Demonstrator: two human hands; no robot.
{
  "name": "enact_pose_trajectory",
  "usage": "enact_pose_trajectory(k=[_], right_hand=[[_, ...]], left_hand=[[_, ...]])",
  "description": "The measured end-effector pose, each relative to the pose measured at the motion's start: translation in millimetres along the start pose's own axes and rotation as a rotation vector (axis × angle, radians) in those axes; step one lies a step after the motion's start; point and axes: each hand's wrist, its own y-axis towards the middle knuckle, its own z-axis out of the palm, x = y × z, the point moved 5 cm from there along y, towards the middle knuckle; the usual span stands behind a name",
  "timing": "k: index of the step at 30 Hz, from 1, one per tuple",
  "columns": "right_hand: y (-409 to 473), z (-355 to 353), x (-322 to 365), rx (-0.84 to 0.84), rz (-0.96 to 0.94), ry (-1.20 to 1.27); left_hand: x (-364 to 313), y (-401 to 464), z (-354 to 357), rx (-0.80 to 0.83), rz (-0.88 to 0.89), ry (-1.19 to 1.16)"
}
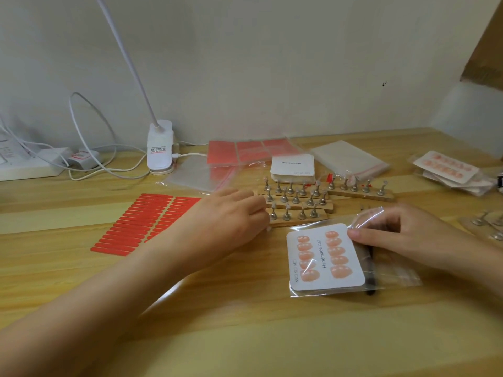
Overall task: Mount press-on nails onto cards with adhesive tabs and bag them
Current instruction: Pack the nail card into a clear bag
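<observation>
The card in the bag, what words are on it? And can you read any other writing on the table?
"Handmade Nail": down the middle of the bagged card, between the two rows of peach nails.
"XS", "S", "M" with tick boxes: along that card's edge.
"Handmade Nail": probably, on the top card of the blank card stack, though it is small and blurry.
Red and white label on the lamp base: too blurred to read.

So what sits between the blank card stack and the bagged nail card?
In the head view, wooden strips holding metal nail stands lie between the card stack and the bagged nail card.
</observation>
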Motion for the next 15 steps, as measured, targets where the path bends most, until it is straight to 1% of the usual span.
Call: enact_pose_trajectory(k=[1, 4, 7, 9, 13, 15], right_hand=[[0.4, -0.3, -1.0, -0.006, -0.004, 0.004], [1.9, -0.4, -4.6, -0.019, -0.013, 0.029], [2.4, 0.2, -3.8, -0.029, -0.006, 0.079], [2.1, 0.7, -3.6, -0.029, -0.009, 0.094], [0.7, 0.1, -5.0, -0.038, -0.011, 0.080], [0.9, 0.5, -4.1, -0.039, -0.018, 0.080]], left_hand=[[5.1, -1.9, -1.5, -0.021, -0.065, -0.086], [25.7, -10.6, 0.3, -0.107, -0.363, -0.411], [34.9, -16.2, 6.7, -0.177, -0.579, -0.688], [36.2, -15.6, 11.7, -0.167, -0.678, -0.799], [36.7, -16.1, 25.0, -0.123, -0.800, -0.976], [37.0, -16.5, 29.6, -0.111, -0.841, -0.994]])
